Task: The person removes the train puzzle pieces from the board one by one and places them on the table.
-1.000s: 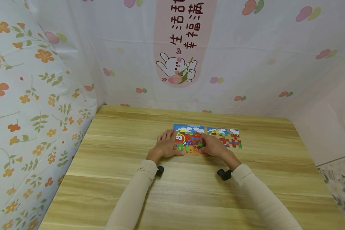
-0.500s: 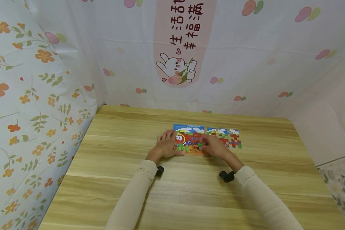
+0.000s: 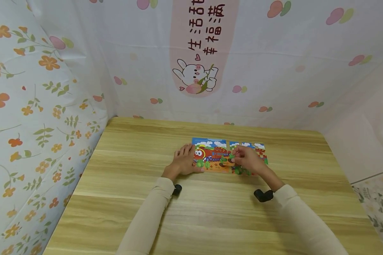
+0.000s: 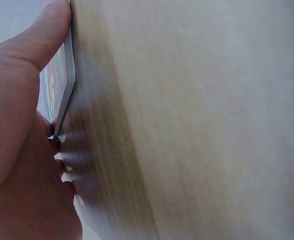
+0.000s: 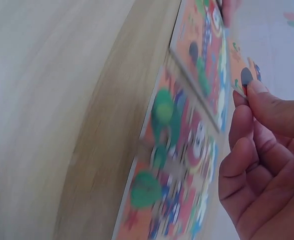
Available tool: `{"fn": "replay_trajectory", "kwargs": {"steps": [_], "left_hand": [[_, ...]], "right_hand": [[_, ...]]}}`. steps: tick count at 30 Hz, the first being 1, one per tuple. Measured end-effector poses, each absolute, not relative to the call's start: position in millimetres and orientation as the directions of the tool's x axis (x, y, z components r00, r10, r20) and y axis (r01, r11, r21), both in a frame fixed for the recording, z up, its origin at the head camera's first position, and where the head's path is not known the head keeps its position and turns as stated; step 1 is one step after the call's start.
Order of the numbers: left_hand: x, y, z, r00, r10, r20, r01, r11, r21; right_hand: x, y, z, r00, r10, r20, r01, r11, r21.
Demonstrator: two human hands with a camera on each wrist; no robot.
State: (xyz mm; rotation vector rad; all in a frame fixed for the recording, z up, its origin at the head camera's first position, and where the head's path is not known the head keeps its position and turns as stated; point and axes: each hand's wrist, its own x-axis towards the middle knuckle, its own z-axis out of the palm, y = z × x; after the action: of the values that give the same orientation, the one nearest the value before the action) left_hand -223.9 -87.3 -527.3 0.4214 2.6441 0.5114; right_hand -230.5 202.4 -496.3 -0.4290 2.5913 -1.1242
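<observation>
My left hand rests at the left side of a jigsaw puzzle board printed with a red train. Its thumb lies along the board's near edge; its fingers extend by the left edge, as the left wrist view also shows. My right hand pinches a jigsaw piece between thumb and fingers, raised above the puzzles. An orange patch and a dark round shape show on that piece. Under the right hand lies a second, similar picture of pieces with gaps, partly hidden by the hand and blurred in the right wrist view.
A wooden table carries both puzzles near its back. A white printed cloth hangs behind the table, and a floral cloth hangs at the left. Black wrist cameras sit under both wrists.
My right hand has pulled back to the right from the board's right side with the jigsaw piece, uncovering that part of the train picture. The left hand has stayed in place.
</observation>
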Motion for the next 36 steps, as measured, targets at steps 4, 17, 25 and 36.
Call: {"fn": "replay_trajectory", "kwargs": {"steps": [4,17,25,36], "left_hand": [[-223.4,-87.2,-527.2,-0.869,0.364,-0.336,0.209,0.885,0.417],[-220.5,-87.8,-520.4,-0.866,0.369,-0.338,0.225,0.890,0.396],[-221.8,-87.1,-524.4,-0.868,0.369,-0.334,0.217,0.885,0.413],[-225.8,-86.8,-532.3,-0.866,0.363,-0.343,0.202,0.883,0.424]], "right_hand": [[-229.8,220.8,-496.5,-0.920,-0.359,-0.155,-0.133,0.661,-0.739],[-226.9,274.8,-500.3,-0.936,-0.312,-0.166,-0.108,0.701,-0.705],[-220.6,298.5,-498.5,-0.938,-0.282,-0.199,-0.071,0.721,-0.689],[-214.0,330.4,-502.7,-0.926,-0.261,-0.272,-0.006,0.731,-0.682]]}}
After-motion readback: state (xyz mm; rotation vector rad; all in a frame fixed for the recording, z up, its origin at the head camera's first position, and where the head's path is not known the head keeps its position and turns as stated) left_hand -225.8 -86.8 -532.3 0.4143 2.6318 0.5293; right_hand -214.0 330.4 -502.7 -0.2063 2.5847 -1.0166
